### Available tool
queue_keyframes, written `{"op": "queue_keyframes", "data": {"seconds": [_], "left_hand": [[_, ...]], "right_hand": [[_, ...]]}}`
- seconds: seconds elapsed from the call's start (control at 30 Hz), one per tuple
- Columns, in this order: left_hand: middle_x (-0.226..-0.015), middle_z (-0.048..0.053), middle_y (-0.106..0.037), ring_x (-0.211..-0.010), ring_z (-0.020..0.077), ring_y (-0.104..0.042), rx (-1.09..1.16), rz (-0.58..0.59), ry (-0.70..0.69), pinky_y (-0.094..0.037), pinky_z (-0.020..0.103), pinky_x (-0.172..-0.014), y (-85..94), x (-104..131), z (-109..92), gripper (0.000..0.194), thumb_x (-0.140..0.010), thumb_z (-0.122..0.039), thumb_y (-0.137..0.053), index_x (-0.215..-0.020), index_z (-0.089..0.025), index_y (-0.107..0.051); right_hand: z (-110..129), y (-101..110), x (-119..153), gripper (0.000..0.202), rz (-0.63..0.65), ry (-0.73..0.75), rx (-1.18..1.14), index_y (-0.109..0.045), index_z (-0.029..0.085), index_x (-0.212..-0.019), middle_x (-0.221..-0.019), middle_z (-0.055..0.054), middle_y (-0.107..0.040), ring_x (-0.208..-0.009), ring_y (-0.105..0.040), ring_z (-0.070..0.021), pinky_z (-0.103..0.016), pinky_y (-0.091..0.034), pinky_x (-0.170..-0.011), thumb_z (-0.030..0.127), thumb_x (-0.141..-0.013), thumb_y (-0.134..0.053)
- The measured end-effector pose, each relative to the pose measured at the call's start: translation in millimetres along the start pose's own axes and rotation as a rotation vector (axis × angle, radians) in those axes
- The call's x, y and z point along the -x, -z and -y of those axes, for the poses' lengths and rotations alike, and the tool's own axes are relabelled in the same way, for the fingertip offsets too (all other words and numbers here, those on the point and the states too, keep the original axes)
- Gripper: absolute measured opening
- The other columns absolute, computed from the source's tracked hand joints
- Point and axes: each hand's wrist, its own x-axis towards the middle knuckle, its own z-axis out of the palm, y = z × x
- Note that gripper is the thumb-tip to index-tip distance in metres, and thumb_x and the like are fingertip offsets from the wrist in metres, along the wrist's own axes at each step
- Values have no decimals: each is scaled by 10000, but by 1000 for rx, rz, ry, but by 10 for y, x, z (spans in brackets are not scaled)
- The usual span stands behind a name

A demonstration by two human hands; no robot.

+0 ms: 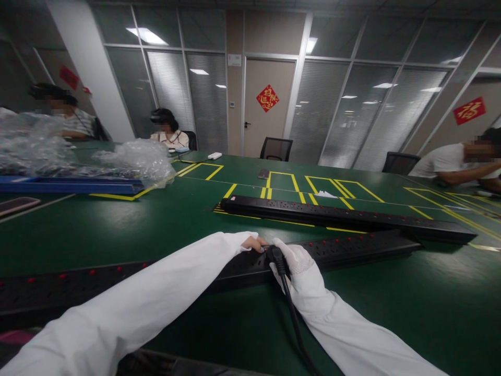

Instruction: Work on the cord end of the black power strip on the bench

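Note:
A long black power strip (344, 248) with a row of red switches lies slantwise across the table in front of me. My right hand (295, 258), in a white glove, is closed around a black power plug (275, 255) at the strip's top face. From the plug a black cable (294, 318) runs down towards me. My left hand (254, 243) reaches in from the left, mostly covered by its white sleeve. Its bare fingers stretch onto the strip beside the plug, with nothing visible in them. Whether the plug's pins sit in a socket is hidden.
A second black power strip (313, 211) lies just beyond, nearly touching the first at the right. Yellow tape marks the green table (188, 219). At left are clear plastic wrap (136, 159), blue bars (70, 185) and a phone (18, 205). Several people sit around the table.

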Motion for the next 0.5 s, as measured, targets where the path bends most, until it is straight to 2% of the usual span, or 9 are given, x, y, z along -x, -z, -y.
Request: {"op": "queue_keyframes", "data": {"seconds": [0.27, 0.5], "left_hand": [[-1094, 52, -563, -972, 221, -562, 65, 124, 54, -487, 403, -818, 54, -24, 23, 325, -863, -385, -548, -1074, -139, -558], [-1070, 54, -572, -932, 202, -576, 150, 138, 85, -495, 391, -796, -2, 42, 7, 334, -872, -394, -533, -1090, -142, -549]], "right_hand": [[28, 19, -14, 412, 15, -20, 28, -445, 174, -1263, -1129, -86, -555, -995, -558, -201, -406, -476, -845, 394, -915, -479], [52, 52, -20, 424, 19, -24, 17, -431, 172, -1278, -1147, -93, -549, -1017, -553, -207, -412, -473, -858, 390, -917, -476]]}}
